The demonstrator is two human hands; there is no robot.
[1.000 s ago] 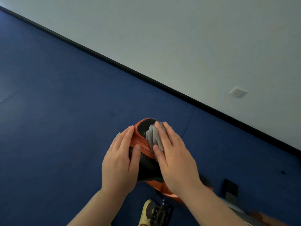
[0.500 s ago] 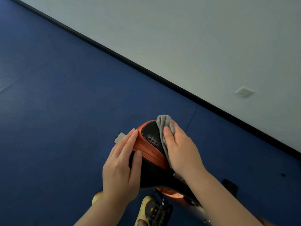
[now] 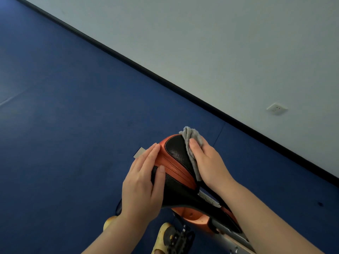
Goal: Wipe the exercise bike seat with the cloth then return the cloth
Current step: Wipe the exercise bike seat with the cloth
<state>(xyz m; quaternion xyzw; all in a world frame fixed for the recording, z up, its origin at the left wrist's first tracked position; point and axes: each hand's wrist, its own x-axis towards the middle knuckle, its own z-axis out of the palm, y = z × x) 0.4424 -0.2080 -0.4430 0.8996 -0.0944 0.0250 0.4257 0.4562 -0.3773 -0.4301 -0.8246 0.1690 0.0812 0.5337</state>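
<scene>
The exercise bike seat point(image 3: 176, 162) is black perforated leather with orange stripes, low in the middle of the view. My right hand point(image 3: 207, 162) presses a crumpled grey cloth point(image 3: 191, 140) against the seat's right side; the cloth sticks out past my fingertips and hangs under my palm. My left hand point(image 3: 143, 182) lies flat on the seat's left side with fingers together and the thumb on top, steadying it. My hands hide the rear part of the seat.
Blue floor mats point(image 3: 73, 125) surround the bike. A grey wall with a black baseboard point(image 3: 165, 79) runs diagonally behind, with a white socket point(image 3: 277, 108) on it. Below the seat are the bike frame point(image 3: 225, 228), a black pedal point(image 3: 179, 237) and yellow shoes point(image 3: 163, 233).
My right hand slid the cloth from the top of the seat's front over to its right side. My left hand stayed in place on the left side.
</scene>
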